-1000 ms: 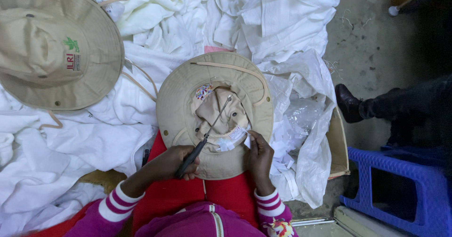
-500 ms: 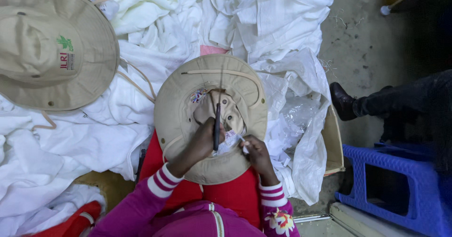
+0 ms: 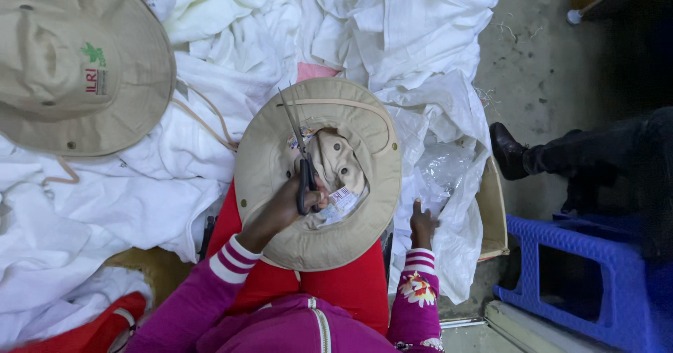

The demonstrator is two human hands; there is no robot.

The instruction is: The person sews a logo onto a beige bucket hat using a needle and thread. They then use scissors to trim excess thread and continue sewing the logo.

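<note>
A tan bucket hat (image 3: 364, 150) lies upside down on my red lap, its inner lining and sewn-in labels showing. My left hand (image 3: 284, 206) holds a pair of black-handled scissors (image 3: 300, 146) over the hat's hollow, blades pointing away from me. My right hand (image 3: 422, 221) is off the hat, at its right edge, fingers resting on the white cloth and clear plastic beside it. It holds nothing that I can see.
A second tan hat (image 3: 77, 65) with a small emblem lies crown-up at the upper left on a heap of white cloth (image 3: 231, 37). A blue plastic stool (image 3: 596, 269) stands at the right. Another person's black shoe (image 3: 506, 150) and leg rest on the concrete floor.
My left hand has brought the scissors up over the hat, blades now pointing away. My right hand has left the label inside the hat and moved out to the right.
</note>
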